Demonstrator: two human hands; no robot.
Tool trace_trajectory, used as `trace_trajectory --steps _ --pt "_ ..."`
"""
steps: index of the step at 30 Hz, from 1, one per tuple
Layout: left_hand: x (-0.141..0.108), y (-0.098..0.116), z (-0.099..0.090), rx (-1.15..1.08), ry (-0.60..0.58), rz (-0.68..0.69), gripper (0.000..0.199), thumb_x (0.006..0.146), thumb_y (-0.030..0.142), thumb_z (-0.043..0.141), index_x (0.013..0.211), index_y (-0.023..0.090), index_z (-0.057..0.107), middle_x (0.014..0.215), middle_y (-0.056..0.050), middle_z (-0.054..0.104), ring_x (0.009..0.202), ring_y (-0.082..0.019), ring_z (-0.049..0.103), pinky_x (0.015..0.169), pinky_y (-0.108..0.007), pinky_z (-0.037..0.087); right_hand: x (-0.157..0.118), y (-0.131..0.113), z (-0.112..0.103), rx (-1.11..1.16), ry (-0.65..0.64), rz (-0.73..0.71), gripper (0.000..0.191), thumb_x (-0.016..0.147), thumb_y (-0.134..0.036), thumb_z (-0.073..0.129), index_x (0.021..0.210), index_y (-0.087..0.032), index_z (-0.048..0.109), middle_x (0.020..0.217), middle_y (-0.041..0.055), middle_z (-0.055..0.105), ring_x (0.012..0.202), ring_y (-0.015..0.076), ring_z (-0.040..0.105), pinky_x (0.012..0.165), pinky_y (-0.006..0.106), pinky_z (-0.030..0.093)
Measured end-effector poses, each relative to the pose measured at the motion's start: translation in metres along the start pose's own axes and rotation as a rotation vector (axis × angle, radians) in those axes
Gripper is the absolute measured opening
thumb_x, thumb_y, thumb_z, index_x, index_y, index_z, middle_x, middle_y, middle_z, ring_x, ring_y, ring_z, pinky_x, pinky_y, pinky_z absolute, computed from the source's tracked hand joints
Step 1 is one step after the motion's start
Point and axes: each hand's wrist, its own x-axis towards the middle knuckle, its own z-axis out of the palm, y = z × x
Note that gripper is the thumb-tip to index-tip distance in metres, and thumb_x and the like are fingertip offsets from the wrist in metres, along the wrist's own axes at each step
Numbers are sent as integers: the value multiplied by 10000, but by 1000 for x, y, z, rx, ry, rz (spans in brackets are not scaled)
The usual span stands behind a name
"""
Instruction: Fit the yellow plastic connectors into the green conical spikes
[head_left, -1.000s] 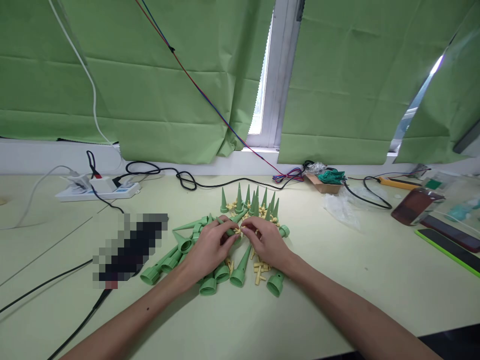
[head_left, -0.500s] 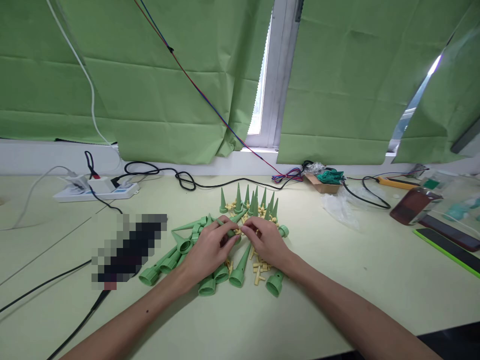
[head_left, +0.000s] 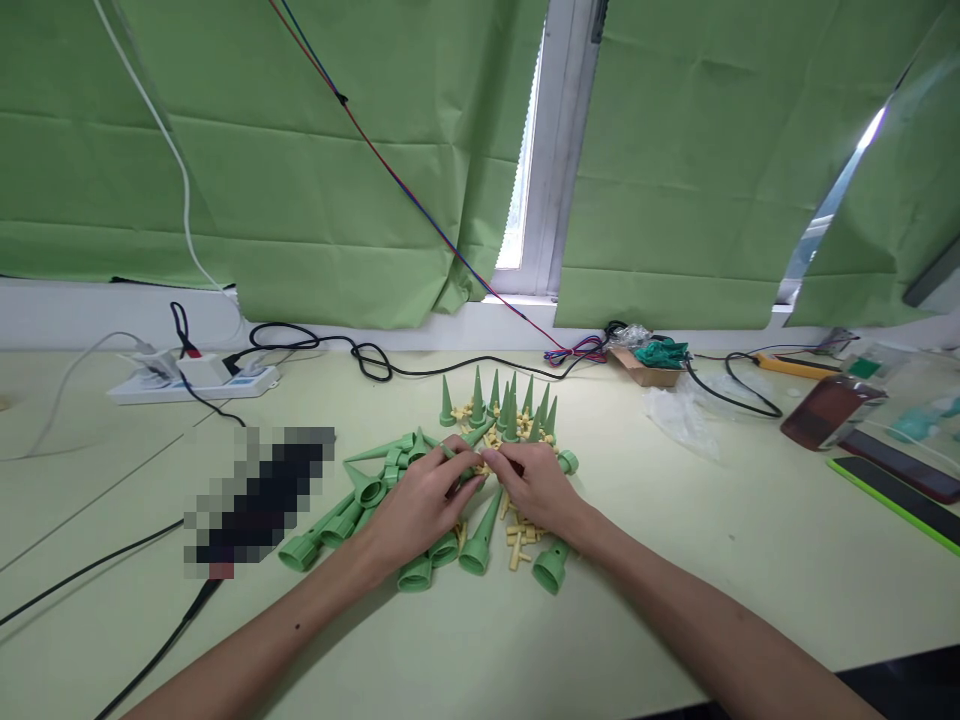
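Note:
My left hand (head_left: pixel 431 495) is closed around a green plastic spike, mostly hidden by the fingers. Thumb and fingertips of my right hand (head_left: pixel 536 480) pinch a small pale-yellow plastic valve (head_left: pixel 484 468) against it, so the two hands meet. How far the valve sits in the spike is hidden. Loose green spikes (head_left: pixel 341 522) with wide hollow ends lie left of and below my left hand. Yellow T-shaped valves (head_left: pixel 517 550) lie under and in front of my right hand. Behind the hands, several green spikes (head_left: pixel 478 398) stand point up, some with yellow valves at their bases.
A white power strip (head_left: pixel 193 380) with plugs is at the back left, near a blurred dark object (head_left: pixel 262 505). A black cable (head_left: pixel 487 360) runs along the wall. At right are a small cardboard box (head_left: pixel 645 372), plastic bag (head_left: pixel 682 420), brown bottle (head_left: pixel 829 412) and green-edged phone (head_left: pixel 900 505).
Both hands stay together at nearly the same spot. The left fingers have shifted slightly right and cover more of the spike; the right thumb and fingers have turned a little.

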Motion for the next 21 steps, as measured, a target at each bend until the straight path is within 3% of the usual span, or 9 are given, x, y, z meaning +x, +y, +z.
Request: trace_trajectory --steps 8,13,16,21 --pt "0 -1 0 4 8 0 215 967 283 420 1043 201 603 1029 -69 595 655 -131 574 596 -257 466 -1 0 1 -43 34 27 465 1016 -389 379 589 -206 401 531 -37 426 485 116 377 514 262 268" --pt "0 -3 0 36 23 -81 200 966 278 428 1030 207 604 1036 -60 580 691 -142 578 613 -261 460 -1 -4 -3 53 32 -3 270 1011 -311 398 836 -206 574 711 0 590 611 142 516 592 256 380" --pt "2 -3 -1 34 30 -107 208 969 279 422 1021 204 609 1034 -60 577 717 -150 583 627 -261 462 -1 -3 -2 91 8 -38 181 996 -268 429 976 -199 596 881 38 649 720 158 570 639 261 417" --pt "1 -3 -1 22 25 -101 218 971 289 421 1019 205 617 1028 -58 581 702 -144 578 632 -261 463 -1 0 0 80 -17 -77 167 989 -235 426 923 -198 575 836 33 621 720 164 554 657 269 413"
